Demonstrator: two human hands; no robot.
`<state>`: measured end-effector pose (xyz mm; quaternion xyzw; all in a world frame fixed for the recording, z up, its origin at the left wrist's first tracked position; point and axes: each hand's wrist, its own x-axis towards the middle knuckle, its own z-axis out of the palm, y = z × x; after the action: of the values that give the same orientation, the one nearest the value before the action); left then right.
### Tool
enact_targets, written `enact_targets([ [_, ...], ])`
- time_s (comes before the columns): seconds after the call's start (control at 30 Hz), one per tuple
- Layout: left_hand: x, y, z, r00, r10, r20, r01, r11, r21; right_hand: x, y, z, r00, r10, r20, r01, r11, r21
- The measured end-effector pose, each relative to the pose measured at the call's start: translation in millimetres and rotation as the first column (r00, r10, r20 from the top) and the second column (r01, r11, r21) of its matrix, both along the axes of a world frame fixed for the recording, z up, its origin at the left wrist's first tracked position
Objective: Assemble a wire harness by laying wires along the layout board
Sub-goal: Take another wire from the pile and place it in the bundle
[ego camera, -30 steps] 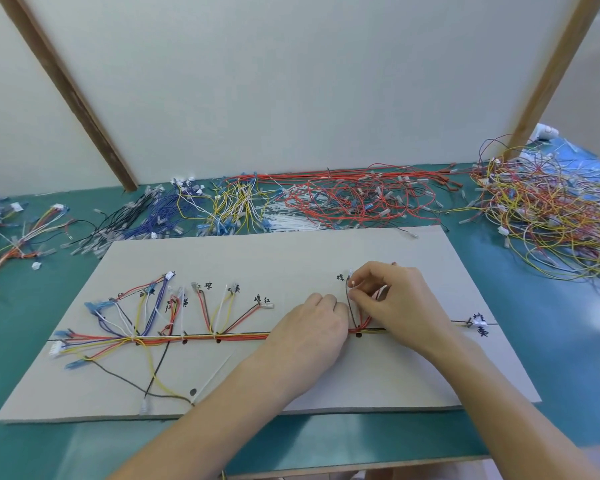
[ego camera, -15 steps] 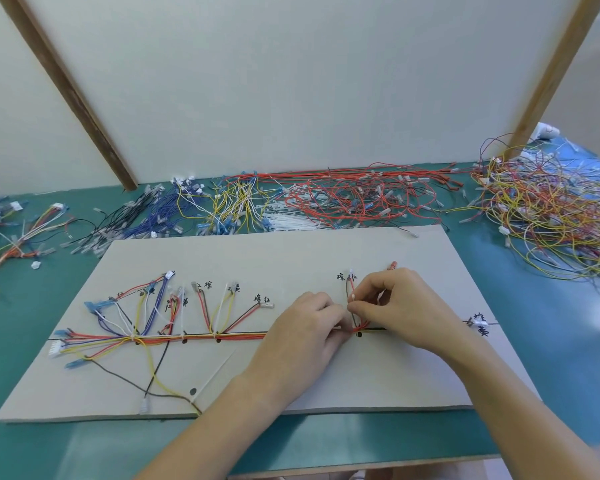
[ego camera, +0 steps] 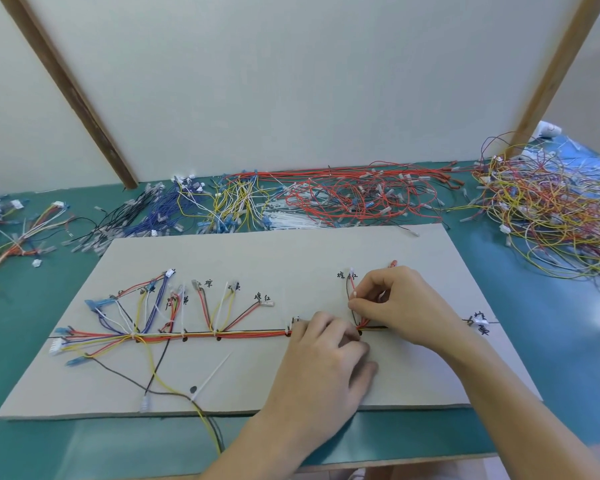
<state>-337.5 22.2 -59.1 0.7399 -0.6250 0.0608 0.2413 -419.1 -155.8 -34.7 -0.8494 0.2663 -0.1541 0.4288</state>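
A person works over a grey layout board. Since a second ago, the right hand has slid slightly away from the body along a branch, and a red wire tip now shows just beyond its knuckles. The left hand has settled lower. This suggests the branch is being dressed into place.

The right hand pinches thin red wires between thumb and forefinger. The left hand lies palm down with fingers curled, pressing the trunk bundle just below the right hand; its grip is hidden.

The trunk's long axis runs left to right across the board, leftward from the left hand. The pinched branch points away from the body.
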Motion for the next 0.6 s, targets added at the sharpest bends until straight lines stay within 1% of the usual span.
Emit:
enact_targets([
  [0.1, -1, 5, -2, 0.997, -0.033, 0.064, 0.034, 0.999, -0.013, 0, -1, 1, 1.0, 0.019, -0.007, -0.019, 1.0, 0.02],
  [0.23, -2, 13, -9, 0.994, -0.061, 0.094, 0.064, 0.998, -0.023, -2, -1, 1, 0.999, 0.035, 0.01, -0.035, 0.999, 0.04],
  [0.37, 3, 21, -12, 0.99, -0.111, 0.086, 0.115, 0.993, -0.042, -4, -2, 4, 0.998, 0.07, -0.005, -0.07, 0.996, 0.054],
  [0.5, 8, 27, -15, 0.986, -0.159, 0.053, 0.162, 0.985, -0.059, -8, -3, 7, 0.99, 0.128, -0.059, -0.125, 0.991, 0.05],
  [0.6, 12, 28, -15, 0.979, -0.201, 0.033, 0.202, 0.979, -0.034, -9, -3, 8, 0.984, 0.156, -0.08, -0.153, 0.987, 0.043],
])
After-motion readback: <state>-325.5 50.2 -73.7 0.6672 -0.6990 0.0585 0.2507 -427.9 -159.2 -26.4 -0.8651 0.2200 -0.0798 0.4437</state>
